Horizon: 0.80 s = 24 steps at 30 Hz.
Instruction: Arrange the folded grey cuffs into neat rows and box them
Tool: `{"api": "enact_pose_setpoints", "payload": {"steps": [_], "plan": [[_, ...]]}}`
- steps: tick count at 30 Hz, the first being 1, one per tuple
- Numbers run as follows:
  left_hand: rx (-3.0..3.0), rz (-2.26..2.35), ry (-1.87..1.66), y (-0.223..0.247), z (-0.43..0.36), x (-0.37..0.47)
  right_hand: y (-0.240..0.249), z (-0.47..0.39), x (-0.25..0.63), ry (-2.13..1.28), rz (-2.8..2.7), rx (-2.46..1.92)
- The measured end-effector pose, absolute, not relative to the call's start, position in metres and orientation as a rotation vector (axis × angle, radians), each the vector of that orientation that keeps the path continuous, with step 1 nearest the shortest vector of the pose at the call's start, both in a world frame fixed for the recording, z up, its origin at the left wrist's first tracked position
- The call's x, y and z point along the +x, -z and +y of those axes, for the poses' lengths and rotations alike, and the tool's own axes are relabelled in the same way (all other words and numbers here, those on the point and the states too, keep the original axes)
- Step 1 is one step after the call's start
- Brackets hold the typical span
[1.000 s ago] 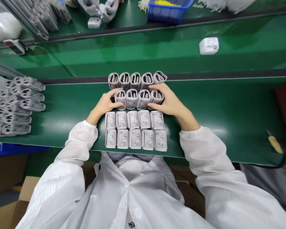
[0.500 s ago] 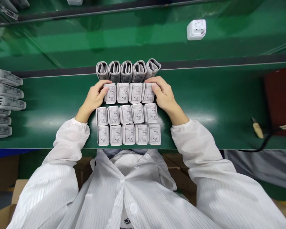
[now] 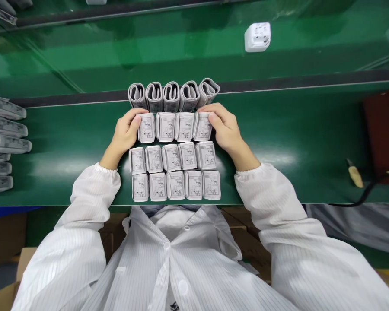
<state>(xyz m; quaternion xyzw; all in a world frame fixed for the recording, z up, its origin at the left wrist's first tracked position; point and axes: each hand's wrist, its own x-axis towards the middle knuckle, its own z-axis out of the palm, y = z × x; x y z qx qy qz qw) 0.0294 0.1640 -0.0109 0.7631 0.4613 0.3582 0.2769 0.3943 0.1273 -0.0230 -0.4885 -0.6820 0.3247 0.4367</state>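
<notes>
Folded printed leaflets stand in rows on the green bench in front of me. My left hand [image 3: 127,129] grips the leftmost folded leaflet [image 3: 146,128] of the second row from the back, thumb on its near side and fingers behind. At the other end of that row, my right hand [image 3: 223,125] grips the rightmost folded leaflet [image 3: 203,127] the same way. Between them stand more folded leaflets [image 3: 165,127], untouched by my thumbs. Behind is a row of rolled-looking folded leaflets [image 3: 171,97] with their coiled ends showing. Two nearer rows of folded leaflets [image 3: 171,157] lie towards me.
More folded leaflets [image 3: 7,123] are stacked at the bench's left end. A white plug adapter [image 3: 258,37] sits on the green surface behind. On the right lie a small tool with a pale handle [image 3: 355,175], a black cable [image 3: 365,194] and a dark red box [image 3: 384,134].
My left hand has shifted slightly left with the end leaflet, and the row looks a little more spread. My right hand still grips its end. The view has shifted slightly.
</notes>
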Motion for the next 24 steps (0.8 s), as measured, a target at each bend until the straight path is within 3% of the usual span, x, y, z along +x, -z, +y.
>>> {"api": "enact_pose_setpoints", "payload": {"steps": [24], "plan": [[2.011,1.269,-1.040,0.0168,0.1696,0.0277,0.0241,0.1283,0.3938,-0.827,-1.612,-1.235]]}}
